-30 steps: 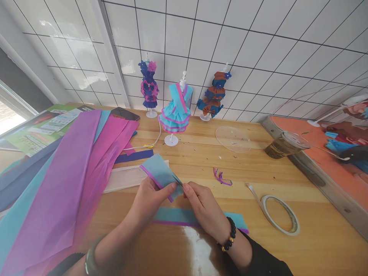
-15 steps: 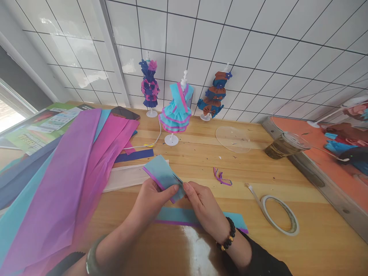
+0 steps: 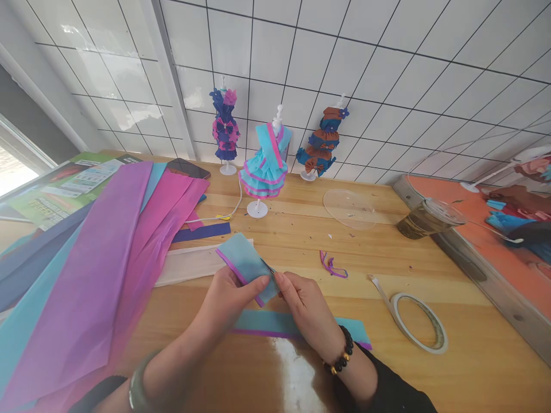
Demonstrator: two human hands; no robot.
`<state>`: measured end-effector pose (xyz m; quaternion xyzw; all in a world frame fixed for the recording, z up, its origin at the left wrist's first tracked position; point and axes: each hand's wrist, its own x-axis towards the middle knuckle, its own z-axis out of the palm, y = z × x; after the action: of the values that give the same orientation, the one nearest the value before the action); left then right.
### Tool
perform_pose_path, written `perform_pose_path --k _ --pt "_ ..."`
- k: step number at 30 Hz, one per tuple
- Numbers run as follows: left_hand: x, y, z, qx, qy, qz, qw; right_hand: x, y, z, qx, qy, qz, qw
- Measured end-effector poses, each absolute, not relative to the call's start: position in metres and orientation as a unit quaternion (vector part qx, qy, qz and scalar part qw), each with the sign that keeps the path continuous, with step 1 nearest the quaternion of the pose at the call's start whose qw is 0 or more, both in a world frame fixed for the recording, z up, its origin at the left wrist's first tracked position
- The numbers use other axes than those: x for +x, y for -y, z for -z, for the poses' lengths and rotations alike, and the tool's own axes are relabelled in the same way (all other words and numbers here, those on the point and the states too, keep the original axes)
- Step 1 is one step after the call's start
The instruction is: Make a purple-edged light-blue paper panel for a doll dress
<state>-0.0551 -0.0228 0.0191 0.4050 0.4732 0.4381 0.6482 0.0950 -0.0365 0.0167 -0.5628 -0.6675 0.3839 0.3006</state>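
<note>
My left hand (image 3: 235, 292) pinches a folded piece of light blue crepe paper (image 3: 241, 255) with a purple edge, thumb on top. In my right hand (image 3: 301, 298) is a small pair of scissors (image 3: 267, 265); its dark blades lie against the upper right edge of the paper, and the handles are hidden in the fingers. Beneath both hands, a blue strip with a purple border (image 3: 271, 323) lies flat on the wooden table, partly covered by my right hand.
Long purple paper sheets (image 3: 86, 275) and pink ones cover the left side. Behind the hands stand three small dress forms, the middle one in a blue ruffled dress (image 3: 264, 172). To the right are a tape roll (image 3: 441, 330), a plastic cup (image 3: 419, 221) and purple scraps (image 3: 330, 265).
The hands stay almost in place, with the paper still held and the scissors at its edge. The whole view has shifted very slightly.
</note>
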Motion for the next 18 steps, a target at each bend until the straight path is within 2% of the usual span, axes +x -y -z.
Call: perform_pose_path --k 6,11,18 --pt "-0.0563 0.0206 -0.0219 0.321 -0.468 -0.473 0.674 0.0950 0.0368 -0.0160 -0.557 0.663 -0.391 0.313" --pt "-0.0566 0.0203 -0.0203 0.330 -0.456 -0.464 0.684 0.0941 0.0376 -0.0155 -0.552 0.669 -0.391 0.308" --pt "-0.0625 0.0163 -0.0160 0.304 -0.466 -0.508 0.657 0.0960 0.0376 -0.0157 -0.557 0.660 -0.401 0.305"
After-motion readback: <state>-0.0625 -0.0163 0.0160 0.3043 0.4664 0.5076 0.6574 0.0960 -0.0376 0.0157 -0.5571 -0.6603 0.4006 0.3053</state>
